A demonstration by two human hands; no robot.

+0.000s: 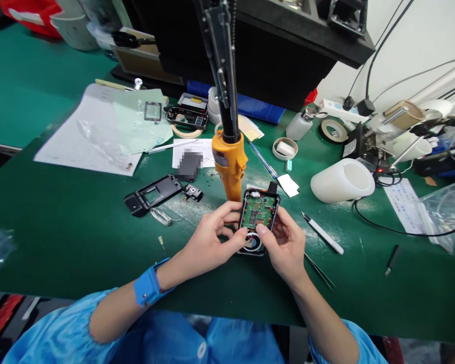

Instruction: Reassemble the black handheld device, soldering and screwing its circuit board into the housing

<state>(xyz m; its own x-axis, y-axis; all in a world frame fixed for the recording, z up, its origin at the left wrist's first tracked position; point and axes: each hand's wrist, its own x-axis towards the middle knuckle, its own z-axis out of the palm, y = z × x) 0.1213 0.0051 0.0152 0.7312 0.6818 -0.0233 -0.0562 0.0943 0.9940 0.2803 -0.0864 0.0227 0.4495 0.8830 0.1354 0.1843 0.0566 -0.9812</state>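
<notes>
Both my hands hold a small opened device [258,212] with a green circuit board inside a black frame, just above the green mat. My left hand [211,241] grips its left side, fingers curled round the edge and thumb pressed on the lower part. My right hand [284,243] grips the right side, with its thumb on the board's lower edge near a round speaker-like part. A blue strap [148,284] sits on my left wrist. An orange electric screwdriver [229,162] hangs on a black arm right behind the device.
A black back cover [152,193] and a small black part [193,192] lie left of the hands. Tweezers [320,271] and a white-handled tool [323,233] lie to the right. A white cup [343,180], tape rolls, papers [94,134], cables and another device [187,117] crowd the back.
</notes>
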